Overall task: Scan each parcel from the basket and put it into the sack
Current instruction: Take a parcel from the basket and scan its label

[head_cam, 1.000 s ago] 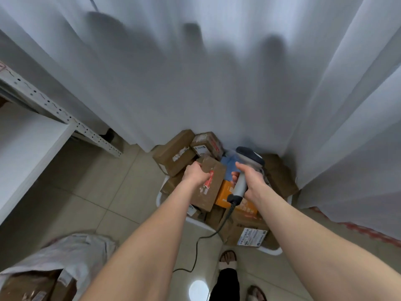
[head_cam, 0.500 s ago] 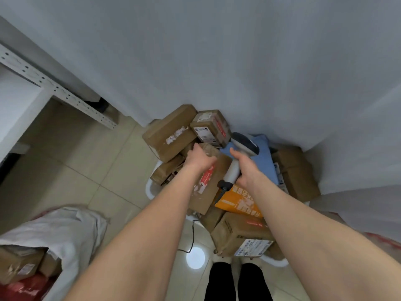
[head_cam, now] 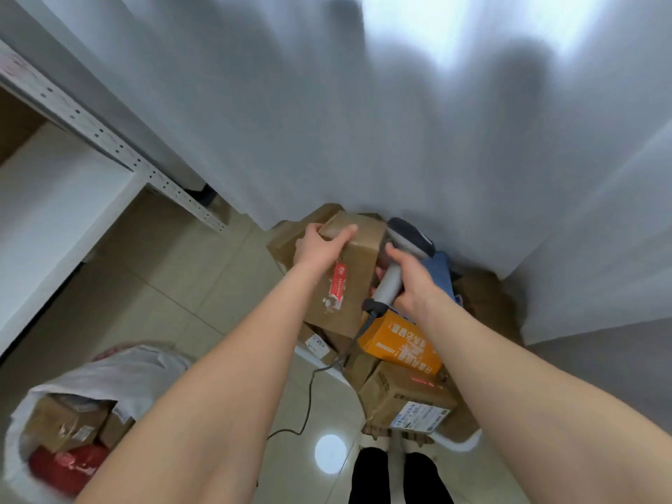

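My left hand grips the far end of a brown cardboard parcel with a red sticker, holding it raised above the pile. My right hand holds the grey handle of a corded barcode scanner right beside the parcel. Below them the white basket is heaped with parcels: an orange box, a brown box with a white label crossed by a red scan line, and a blue packet. The white sack lies open at lower left with boxes and a red packet inside.
A white metal shelf rack stands at the left. White curtains hang close behind the basket. The scanner cable trails over the tiled floor. My legs stand at the bottom edge.
My left hand has lifted the red-stickered parcel up out of the pile and tilted it. The scanner has come up beside it.
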A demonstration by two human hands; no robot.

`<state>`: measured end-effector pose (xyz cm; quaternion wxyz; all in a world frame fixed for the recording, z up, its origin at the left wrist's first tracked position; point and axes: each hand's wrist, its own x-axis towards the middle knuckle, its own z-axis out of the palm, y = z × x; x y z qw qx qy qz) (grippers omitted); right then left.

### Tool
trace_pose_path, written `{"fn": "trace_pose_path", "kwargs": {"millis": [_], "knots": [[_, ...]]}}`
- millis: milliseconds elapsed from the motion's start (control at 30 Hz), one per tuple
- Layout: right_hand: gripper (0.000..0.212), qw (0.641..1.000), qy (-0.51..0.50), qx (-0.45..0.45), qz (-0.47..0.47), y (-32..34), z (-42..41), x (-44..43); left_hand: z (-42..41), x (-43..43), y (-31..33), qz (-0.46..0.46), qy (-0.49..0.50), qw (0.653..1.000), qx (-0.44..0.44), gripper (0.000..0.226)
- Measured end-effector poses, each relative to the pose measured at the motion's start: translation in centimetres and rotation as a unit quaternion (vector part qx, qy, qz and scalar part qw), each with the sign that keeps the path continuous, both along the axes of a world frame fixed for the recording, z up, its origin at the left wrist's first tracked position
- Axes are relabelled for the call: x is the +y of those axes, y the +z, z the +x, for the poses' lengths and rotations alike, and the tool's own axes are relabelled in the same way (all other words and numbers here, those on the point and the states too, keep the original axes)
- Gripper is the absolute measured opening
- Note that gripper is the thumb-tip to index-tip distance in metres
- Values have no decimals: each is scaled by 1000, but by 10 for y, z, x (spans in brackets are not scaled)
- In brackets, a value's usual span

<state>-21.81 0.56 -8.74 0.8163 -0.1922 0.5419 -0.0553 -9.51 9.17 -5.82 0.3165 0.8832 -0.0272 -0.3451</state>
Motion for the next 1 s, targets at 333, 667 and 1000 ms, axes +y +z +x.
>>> {"fn": "trace_pose_path", "kwargs": {"millis": [333, 667, 1000], "knots": [[49, 996, 37, -9, -84, 98, 0, 9, -12, 16, 101, 0, -11, 998, 54, 119], [30, 978, 100, -33, -178, 148, 6, 26, -31, 27, 136, 15, 65, 997, 36, 134], [29, 974, 120, -66, -182, 170, 1, 19, -20, 41, 160, -35, 122, 991, 29, 121]]}}
